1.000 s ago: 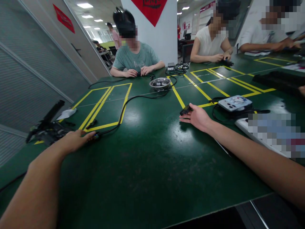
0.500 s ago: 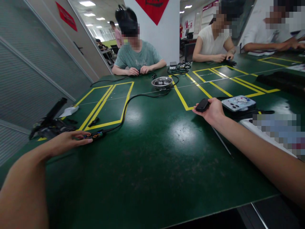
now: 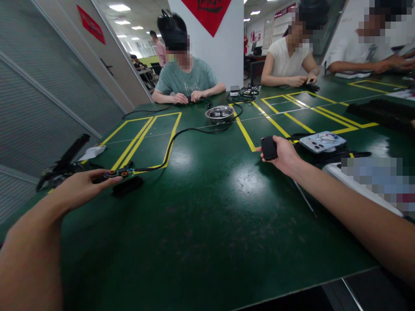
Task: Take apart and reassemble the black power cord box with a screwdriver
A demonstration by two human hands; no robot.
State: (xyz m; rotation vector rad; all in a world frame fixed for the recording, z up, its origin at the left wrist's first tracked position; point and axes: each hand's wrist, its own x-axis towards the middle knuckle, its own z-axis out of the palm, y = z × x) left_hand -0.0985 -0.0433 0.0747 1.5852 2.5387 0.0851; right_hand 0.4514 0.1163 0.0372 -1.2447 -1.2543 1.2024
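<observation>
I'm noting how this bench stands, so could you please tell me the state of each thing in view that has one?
Left hand: closed on the circuit board
Circuit board: uncovered, held
Black casing: separate, just below the board in the picture
Right hand: closed on the small black part
Small black part: held
Black cable: loosely curved
Metal bowl: upright, holding small items
Phone: camera side up

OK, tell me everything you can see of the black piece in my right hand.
The black piece is small, blocky and matte, with rounded corners, and looks like plastic. Your right hand holds it over the green table, near yellow tape, a broad face toward the camera. Its far side is hidden.
</observation>
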